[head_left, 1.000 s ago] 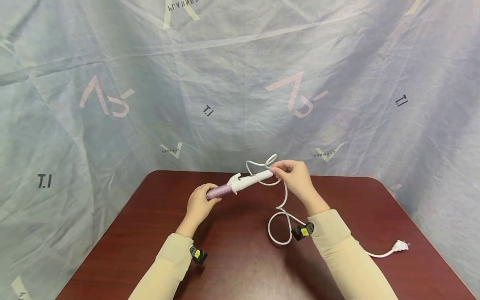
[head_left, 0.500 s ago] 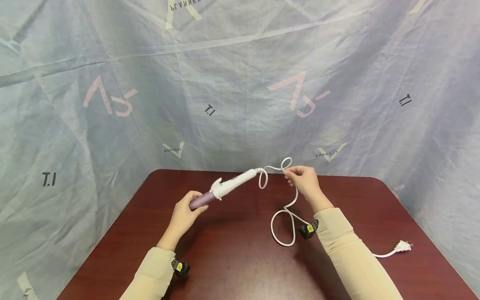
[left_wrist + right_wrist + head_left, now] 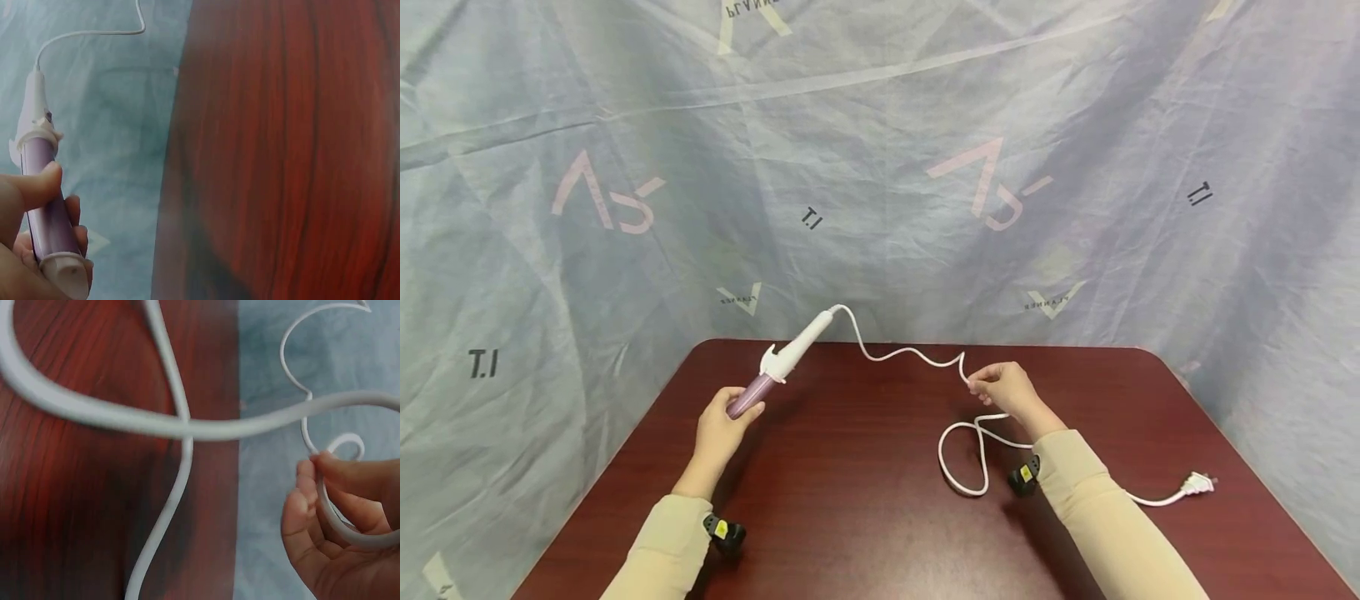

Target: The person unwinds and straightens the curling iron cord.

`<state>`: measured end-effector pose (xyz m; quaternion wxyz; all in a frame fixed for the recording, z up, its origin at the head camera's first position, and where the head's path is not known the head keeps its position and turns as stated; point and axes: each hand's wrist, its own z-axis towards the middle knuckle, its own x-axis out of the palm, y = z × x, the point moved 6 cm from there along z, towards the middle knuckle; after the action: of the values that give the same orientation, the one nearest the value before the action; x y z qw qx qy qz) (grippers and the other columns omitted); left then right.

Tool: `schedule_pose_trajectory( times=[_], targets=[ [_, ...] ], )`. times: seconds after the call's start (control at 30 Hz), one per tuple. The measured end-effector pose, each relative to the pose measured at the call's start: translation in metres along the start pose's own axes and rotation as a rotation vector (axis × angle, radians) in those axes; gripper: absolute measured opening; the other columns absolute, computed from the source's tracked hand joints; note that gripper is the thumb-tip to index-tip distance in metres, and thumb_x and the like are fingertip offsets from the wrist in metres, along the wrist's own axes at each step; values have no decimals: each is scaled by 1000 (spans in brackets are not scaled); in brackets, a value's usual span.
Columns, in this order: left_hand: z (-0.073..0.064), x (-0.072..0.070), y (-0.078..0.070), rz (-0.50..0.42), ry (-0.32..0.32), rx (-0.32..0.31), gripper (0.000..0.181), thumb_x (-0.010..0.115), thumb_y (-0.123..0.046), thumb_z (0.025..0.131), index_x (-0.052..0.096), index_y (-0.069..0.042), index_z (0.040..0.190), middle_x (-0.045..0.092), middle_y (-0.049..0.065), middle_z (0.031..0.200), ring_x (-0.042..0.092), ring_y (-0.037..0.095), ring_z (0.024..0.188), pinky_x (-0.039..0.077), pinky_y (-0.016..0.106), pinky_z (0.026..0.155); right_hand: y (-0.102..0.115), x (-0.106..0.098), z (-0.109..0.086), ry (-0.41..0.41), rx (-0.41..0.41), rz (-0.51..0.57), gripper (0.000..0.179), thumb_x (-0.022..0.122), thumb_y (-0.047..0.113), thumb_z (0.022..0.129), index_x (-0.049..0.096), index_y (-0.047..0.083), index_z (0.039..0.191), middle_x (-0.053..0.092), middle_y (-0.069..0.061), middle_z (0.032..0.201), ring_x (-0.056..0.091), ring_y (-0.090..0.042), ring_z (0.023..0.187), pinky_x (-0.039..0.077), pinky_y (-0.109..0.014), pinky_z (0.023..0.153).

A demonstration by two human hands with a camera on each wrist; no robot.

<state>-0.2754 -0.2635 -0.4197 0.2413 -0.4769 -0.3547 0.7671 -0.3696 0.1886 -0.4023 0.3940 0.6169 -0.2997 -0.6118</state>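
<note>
A curling iron (image 3: pixel 790 352) with a white handle and purple barrel is tilted up over the left of the table, handle end away from the person. My left hand (image 3: pixel 721 425) grips it round the barrel; in the left wrist view the thumb lies across the purple barrel (image 3: pixel 47 219) near its white tip. From the handle a white cord (image 3: pixel 891 357) runs in waves to my right hand (image 3: pixel 1009 390), which pinches it between thumb and fingertips. In the right wrist view, loops of the cord (image 3: pixel 219 429) cross in front of the right hand (image 3: pixel 350 519).
Beyond the right hand's pinch, the cord lies in a loop (image 3: pixel 962 492) on the dark red table (image 3: pixel 850 500). Its white plug (image 3: pixel 1197 483) rests at the right, past the right sleeve (image 3: pixel 1097 500). A grey printed cloth (image 3: pixel 880 208) hangs behind the table.
My left hand has moved left and toward the person with the curling iron, which now tilts more steeply. The right hand has shifted from the handle's end along the cord, stretching out its coils.
</note>
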Motion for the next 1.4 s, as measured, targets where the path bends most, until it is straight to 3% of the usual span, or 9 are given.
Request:
schedule_pose_trajectory(
  times=[0.13, 0.33, 0.43, 0.53, 0.6, 0.83, 0.97, 1.17, 1.4],
  targets=[
    [5, -7, 8, 77, -27, -1, 41, 74, -18, 84, 56, 0, 116, 63, 25, 111, 58, 38, 96, 40, 44, 81, -12, -1, 3, 94, 24, -9, 16, 67, 2, 87, 69, -10, 98, 71, -16, 79, 62, -13, 62, 54, -29, 61],
    [14, -7, 14, 155, -14, -10, 42, 72, -21, 85, 55, 1, 117, 63, 26, 112, 58, 41, 98, 40, 51, 83, -27, 1, 10, 302, 111, 221, 31, 52, -9, 90, 54, -21, 119, 72, -16, 95, 66, -10, 78, 56, -28, 75],
    [16, -4, 16, 174, 0, -20, 43, 71, -22, 86, 54, 1, 118, 62, 26, 113, 58, 42, 100, 40, 53, 84, -34, 2, 14, 339, 148, 275, 35, 50, -10, 90, 50, -22, 124, 71, -18, 102, 67, -13, 89, 55, -34, 85],
    [18, -4, 20, 181, -4, -39, 44, 71, -22, 86, 54, 1, 119, 62, 26, 114, 58, 43, 101, 40, 54, 85, -38, 1, 17, 299, 167, 261, 31, 53, -11, 88, 56, -20, 118, 71, -19, 98, 68, -19, 92, 56, -35, 84],
    [19, -4, 24, 184, -9, -53, 44, 71, -21, 85, 53, 1, 119, 62, 27, 115, 58, 44, 101, 41, 54, 85, -39, -3, 18, 244, 167, 192, 24, 58, -9, 86, 64, -17, 108, 73, -16, 89, 69, -18, 85, 57, -33, 77],
    [18, 1, 43, 130, 60, -132, 42, 68, -16, 86, 50, 4, 119, 57, 30, 118, 54, 44, 104, 39, 53, 89, -46, -17, 19, 34, 111, -207, 8, 72, 8, 83, 77, 1, 82, 74, -7, 74, 67, -15, 65, 54, -30, 63],
    [16, 3, 50, 136, 99, -139, 42, 68, -13, 87, 52, 9, 118, 56, 34, 116, 52, 45, 105, 39, 54, 90, -52, -16, 21, -7, 36, -344, 9, 76, 12, 80, 77, 3, 77, 73, -7, 72, 60, -11, 60, 47, -26, 58],
    [14, 4, 52, 176, 118, -149, 45, 67, -16, 87, 54, 12, 120, 56, 36, 116, 50, 48, 105, 38, 55, 92, -61, -16, 23, -22, -6, -406, 12, 80, 18, 76, 78, 6, 74, 74, -7, 75, 59, -12, 68, 46, -26, 63],
    [14, 7, 54, 204, 117, -159, 44, 66, -16, 87, 56, 13, 118, 57, 37, 115, 47, 50, 108, 36, 55, 94, -66, -18, 25, 28, 32, -375, 14, 78, 18, 78, 78, 4, 77, 74, -8, 77, 58, -8, 57, 47, -26, 61]
  ],
)
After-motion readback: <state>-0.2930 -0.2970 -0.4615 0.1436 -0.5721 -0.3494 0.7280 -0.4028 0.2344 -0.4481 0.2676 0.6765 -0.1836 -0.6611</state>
